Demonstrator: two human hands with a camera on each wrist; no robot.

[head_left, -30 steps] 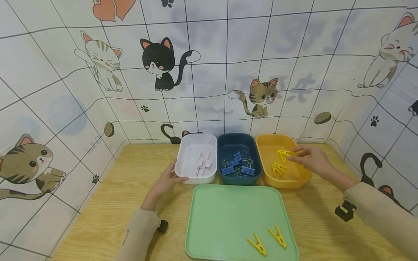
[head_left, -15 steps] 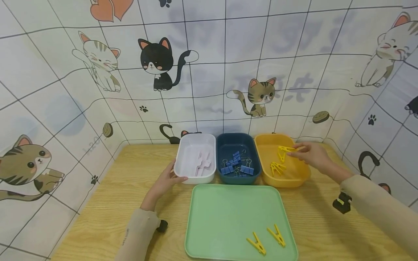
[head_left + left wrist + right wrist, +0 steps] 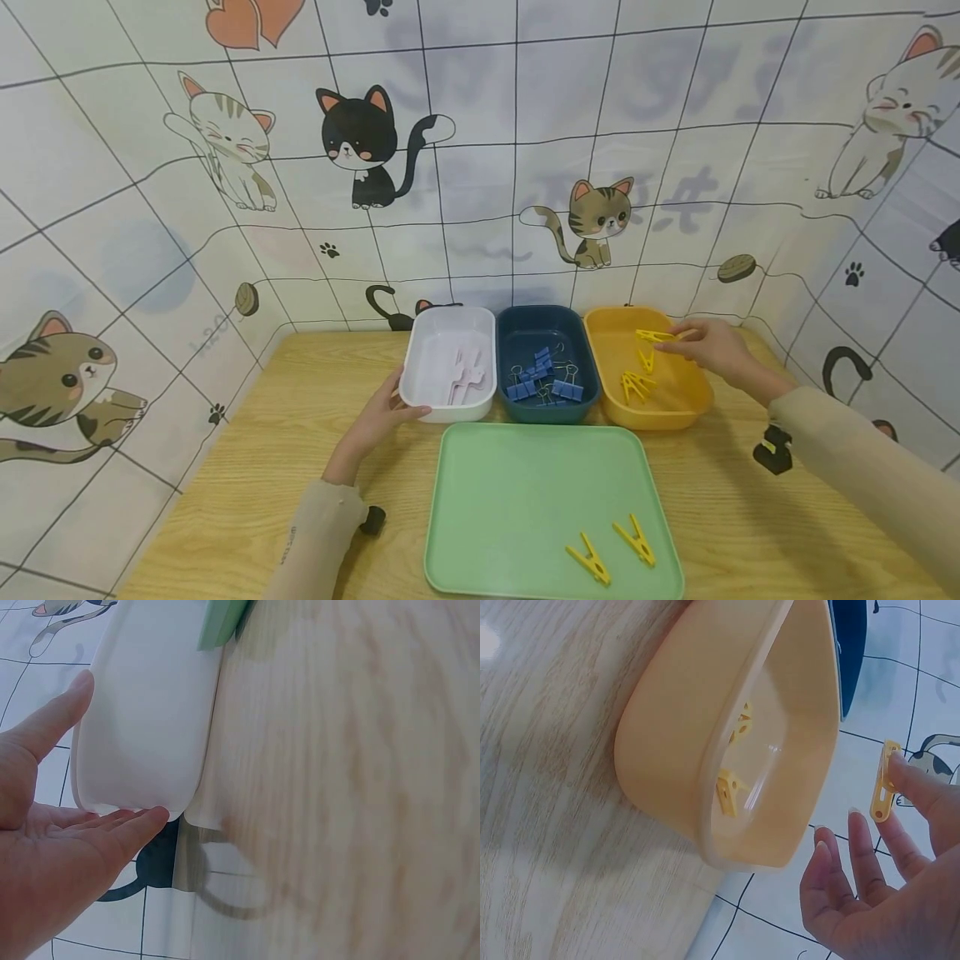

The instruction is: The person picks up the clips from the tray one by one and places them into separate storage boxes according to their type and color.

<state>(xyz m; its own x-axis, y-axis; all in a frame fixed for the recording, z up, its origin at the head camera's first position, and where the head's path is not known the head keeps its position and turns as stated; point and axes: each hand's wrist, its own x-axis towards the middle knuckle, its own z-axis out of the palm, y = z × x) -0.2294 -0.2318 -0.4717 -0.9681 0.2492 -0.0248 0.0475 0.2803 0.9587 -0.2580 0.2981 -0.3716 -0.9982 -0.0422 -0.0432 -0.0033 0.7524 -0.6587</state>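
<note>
My right hand (image 3: 712, 346) is over the yellow bin (image 3: 693, 400), pinching a yellow clothespin (image 3: 654, 336) between thumb and finger. In the right wrist view the held clothespin (image 3: 883, 791) is up above the bin's rim, the other fingers loosely bent. More yellow clothespins (image 3: 636, 386) lie on the bin's floor. At the left, my left hand (image 3: 381, 417) rests against the near left corner of the white bin (image 3: 423, 354); the left wrist view has its thumb and fairly straight fingers along the bin's walls. Two yellow clothespins (image 3: 588, 560) lie on the green tray (image 3: 525, 492).
Between the white and yellow bins stands a dark blue bin (image 3: 540, 325) with several blue binder clips (image 3: 567, 390). Pale pink clips (image 3: 467, 375) lie in the white bin. All stand on a wooden table (image 3: 247, 483) against a cat-patterned wall covering (image 3: 480, 167).
My right hand has closed on a clothespin in the yellow bin and lifted it slightly, up and away from the others. The left hand stays at the white bin.
</note>
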